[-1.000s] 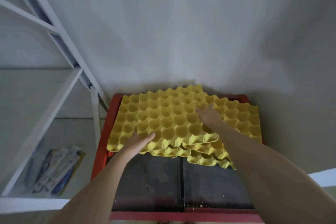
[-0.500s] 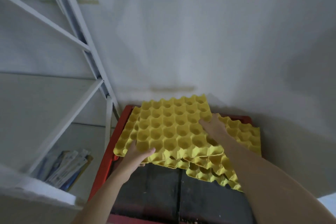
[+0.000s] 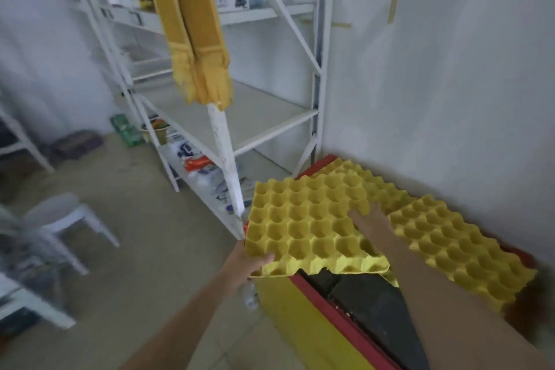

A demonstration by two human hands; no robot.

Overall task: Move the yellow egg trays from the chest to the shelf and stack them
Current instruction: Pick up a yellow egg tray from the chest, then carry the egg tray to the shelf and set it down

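A yellow egg tray (image 3: 309,225) is lifted over the left end of the red and yellow chest (image 3: 324,303). My left hand (image 3: 246,261) grips its near left corner, thumb on top. My right hand (image 3: 371,224) holds its right edge, fingers reaching over the cups. More yellow egg trays (image 3: 456,243) lie on the chest along the wall. The white metal shelf (image 3: 270,117) stands to the left of the chest, its middle board bare.
A yellow cloth (image 3: 195,39) hangs over the shelf's front post. Bags and packets fill the bottom shelf (image 3: 204,171). Boxes and bottles stand on the top shelf. A white stool (image 3: 60,219) stands on the floor at left. A wall is at right.
Both hands have lifted the top tray off the pile and swung it left toward the shelf. The view has turned left, showing the shelf and floor.
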